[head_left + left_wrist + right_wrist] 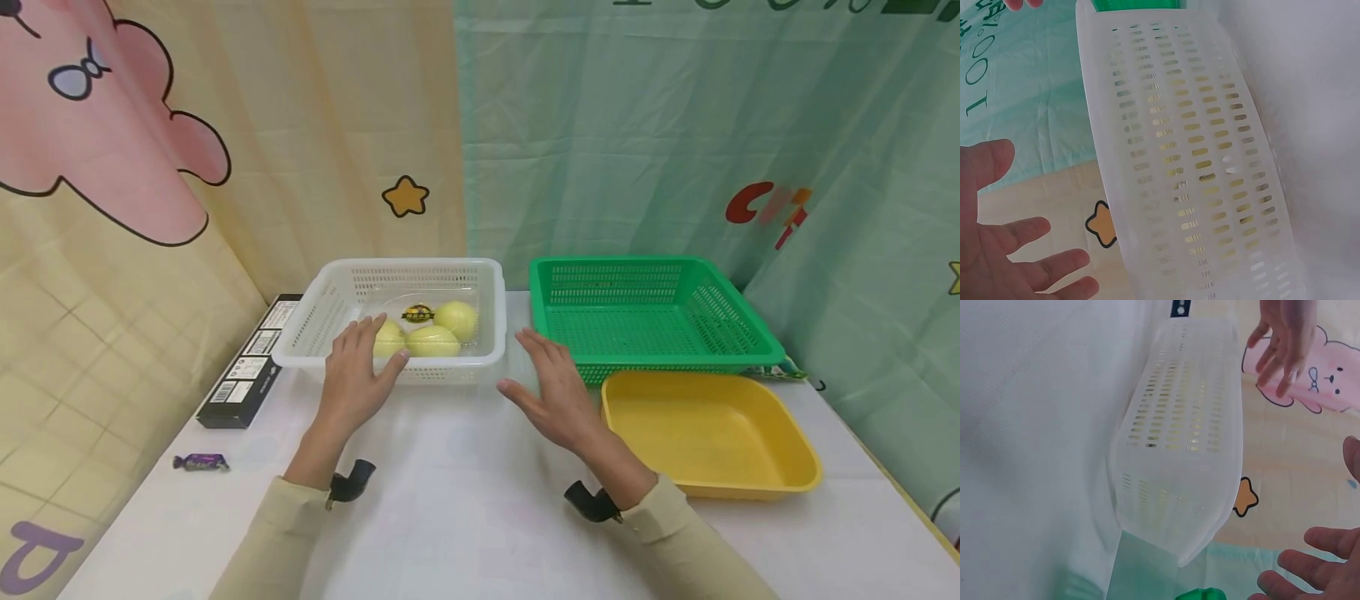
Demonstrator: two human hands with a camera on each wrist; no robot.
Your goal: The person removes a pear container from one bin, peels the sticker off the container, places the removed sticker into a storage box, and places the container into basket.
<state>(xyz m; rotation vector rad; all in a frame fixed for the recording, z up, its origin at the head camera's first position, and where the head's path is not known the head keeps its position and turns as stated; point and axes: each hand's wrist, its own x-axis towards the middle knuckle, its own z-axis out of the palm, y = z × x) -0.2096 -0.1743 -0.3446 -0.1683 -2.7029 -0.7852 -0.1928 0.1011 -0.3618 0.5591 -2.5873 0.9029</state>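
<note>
The white plastic basket (450,365) lay sideways ahead, nearer the left hand (356,375) than the right hand (557,395); both were spread, empty.

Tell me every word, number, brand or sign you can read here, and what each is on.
"100%", probably: green print on the curtain; letters beside it are cut off.
"P", apparently: purple letter at the curtain's lower left.
"C", apparently: red letter, curtain's right side; marks after it unclear.
Label on the clear fruit pack: too small to read.
Labels and barcode on the black box: too small.
Purple wrapped candy: any print too small.
</note>
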